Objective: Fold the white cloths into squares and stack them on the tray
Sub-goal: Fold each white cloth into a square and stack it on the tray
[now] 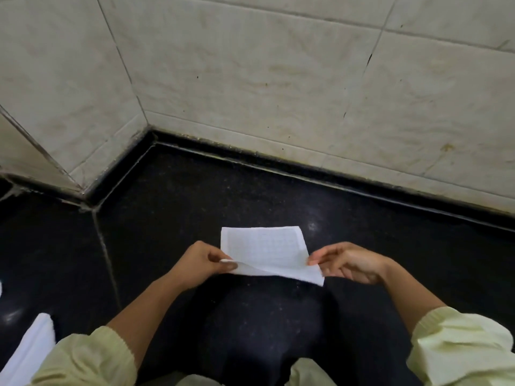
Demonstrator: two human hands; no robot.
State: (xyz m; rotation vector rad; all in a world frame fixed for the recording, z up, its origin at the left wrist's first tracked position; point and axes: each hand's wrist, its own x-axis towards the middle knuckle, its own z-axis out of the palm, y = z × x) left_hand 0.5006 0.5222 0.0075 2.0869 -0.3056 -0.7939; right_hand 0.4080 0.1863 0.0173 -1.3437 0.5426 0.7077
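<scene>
A white cloth (267, 252) lies on the black stone counter (172, 218), in front of the person and just short of the tiled wall (250, 79). Its far part rests flat; its near edge is raised off the surface, with a second layer showing beneath it, so the cloth looks folded at least once. The left hand (203, 260) pinches the near left corner between thumb and forefinger, the other fingers curled in. The right hand (348, 263) has thumb and fingertips closed lightly on the right edge, the remaining fingers loosely spread below it.

The step in hand seems to be a fold on this one cloth: both near corners are gripped and lifted, ready to be carried over. The next move probably calls for taking the raised edge across to the far edge, matching corner to corner so the result comes out square and not skewed (the right side already sits a little lower than the left), then pressing the crease flat.

At the lower left edge of view lies more white fabric (33, 346), perhaps other cloths; whether it is folded I cannot tell. No tray is in view, so stacking looks like a later step
</scene>
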